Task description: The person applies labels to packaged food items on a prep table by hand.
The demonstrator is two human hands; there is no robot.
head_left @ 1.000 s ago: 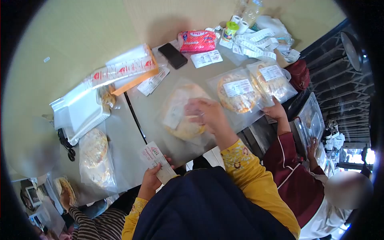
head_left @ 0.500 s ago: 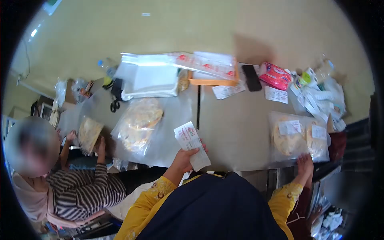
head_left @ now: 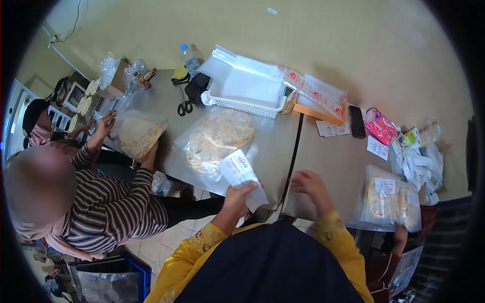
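Note:
My left hand is closed around printed paper labels, held over the table's front edge. Just beyond them lie clear bags of flat round pizzas, with scattered toppings visible through the plastic. Over the table to the right of the labels, my right hand holds nothing, its fingers loosely bent and apart. Farther right lie two bagged pizzas, each with a white label on top; my right hand is well away from them.
At left, a co-worker in a striped sleeve holds another bagged pizza. Another person's hand touches the right-hand bags. Along the back stand a white basket, scissors, an orange tray, a phone and a pink pack.
My right hand has left the bagged pizzas at right and moved left, near the labels. My view has turned left. The co-worker's bagged pizza is raised and turned.

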